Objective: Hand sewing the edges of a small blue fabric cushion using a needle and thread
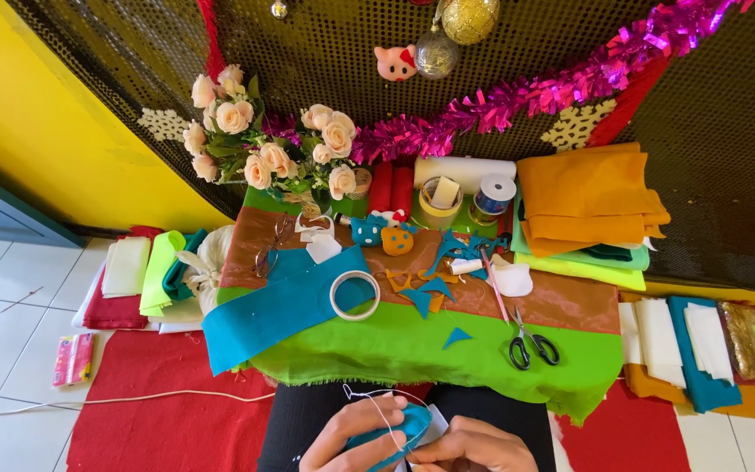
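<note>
Only the head view here, looking straight down. At 6 o'clock, low in the frame, both hands sit in the lap over black trousers. The left hand (349, 434) has its grip closed around a small teal felt piece (410, 422), and the right hand (474, 447) pinches together at that same piece from the other side. A white thread (376, 404) loops up off the felt toward 12 o'clock, so stitching looks to be mid-way; I can't make out a needle, it's too small or hidden in the fingers.

As for progress: up on the tabletop (412, 350), draped in green cloth, two little stuffed felt figures (382, 234) (one teal, one orange) sit near the middle toward 12 o'clock and look finished. Around them, at about 1 o'clock from the hands, lie cut teal and orange felt shapes (425, 293) not yet joined to anything. So my read is some pieces are done, one is in hand, and several cutouts are left.

Other stuff: a tape roll (355, 295) on a teal felt strip (273, 315) at 11 o'clock, black-handled scissors (530, 347) at 2 o'clock, a stack of orange felt (589, 197) further out at 1 o'clock, and a bunch of pale roses (259, 144) at 11 o'clock.
</note>
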